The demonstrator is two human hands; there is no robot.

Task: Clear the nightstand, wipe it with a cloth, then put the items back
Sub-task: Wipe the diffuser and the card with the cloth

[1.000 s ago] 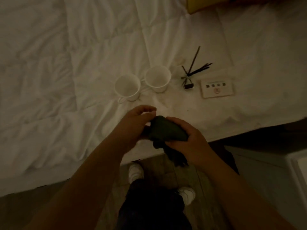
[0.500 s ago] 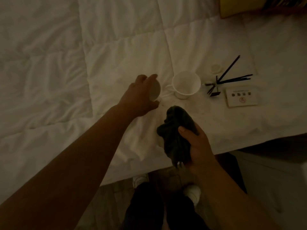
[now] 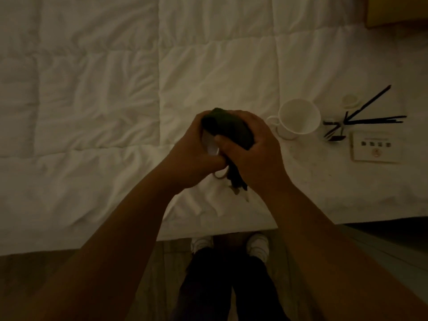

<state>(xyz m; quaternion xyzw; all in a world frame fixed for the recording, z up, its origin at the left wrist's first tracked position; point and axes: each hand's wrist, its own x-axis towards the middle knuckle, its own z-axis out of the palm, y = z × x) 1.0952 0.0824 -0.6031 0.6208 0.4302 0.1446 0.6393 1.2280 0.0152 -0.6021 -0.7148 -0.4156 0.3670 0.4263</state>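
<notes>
A white mug (image 3: 212, 144) is held up above the white duvet (image 3: 97, 93), mostly hidden between both hands, with only a sliver of its wall and the loop of its handle showing below. A dark green cloth (image 3: 228, 128) is bunched over the top of it and hangs down in a tail between the wrists. The left hand (image 3: 194, 147) wraps round the mug from the left side, fingers curled over its far edge. The right hand (image 3: 257, 144) grips the cloth, thumb pressed across it toward the mug, fingers curled over the top. Both forearms reach forward from the bottom of the view and converge, wrists close together.

A second white mug (image 3: 297, 119) stands on the duvet just right of the hands, handle pointing left. Further right lies a scatter of thin black sticks (image 3: 370, 120), a small round lid (image 3: 350, 100) behind them, and a white card with printed symbols (image 3: 376, 148) in front. White shoes (image 3: 257, 245) stand on the floor by the bed edge
</notes>
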